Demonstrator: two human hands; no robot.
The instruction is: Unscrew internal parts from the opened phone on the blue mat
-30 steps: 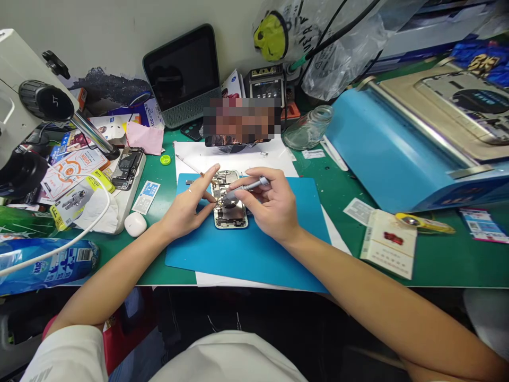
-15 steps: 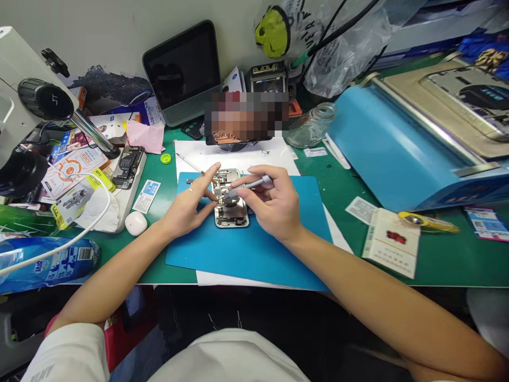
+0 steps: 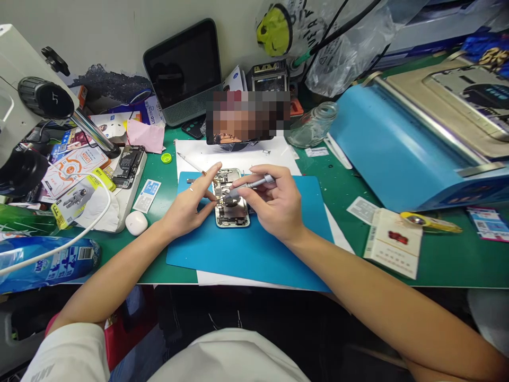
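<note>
An opened phone (image 3: 232, 216) lies upright on the blue mat (image 3: 254, 254), its inner parts exposed. My left hand (image 3: 186, 212) rests at its left edge, thumb and a fingertip close together on that side. A white cigarette (image 3: 191, 163) is held between fingers of this hand and points up and left. In my right hand (image 3: 278, 204) is a grey brush-like tool (image 3: 256, 183), gripped between thumb and fingers. Its dark, broad tip is over the middle of the phone; whether it touches is hard to see. A small dark strip (image 3: 194, 181) lies partly behind the left hand.
A blue machine (image 3: 366, 143) stands at the right, near a cigarette pack (image 3: 393, 244) and a yellow cutter (image 3: 431, 222). Behind the mat are a glass jar (image 3: 314, 124) and a dark-screened display (image 3: 183, 69). A microscope (image 3: 47, 98), boxes and a white earbud case (image 3: 136, 223) sit left.
Both hands, the cigarette and the grey tool hold nearly the same positions over the phone. The whole view has shifted very slightly.
</note>
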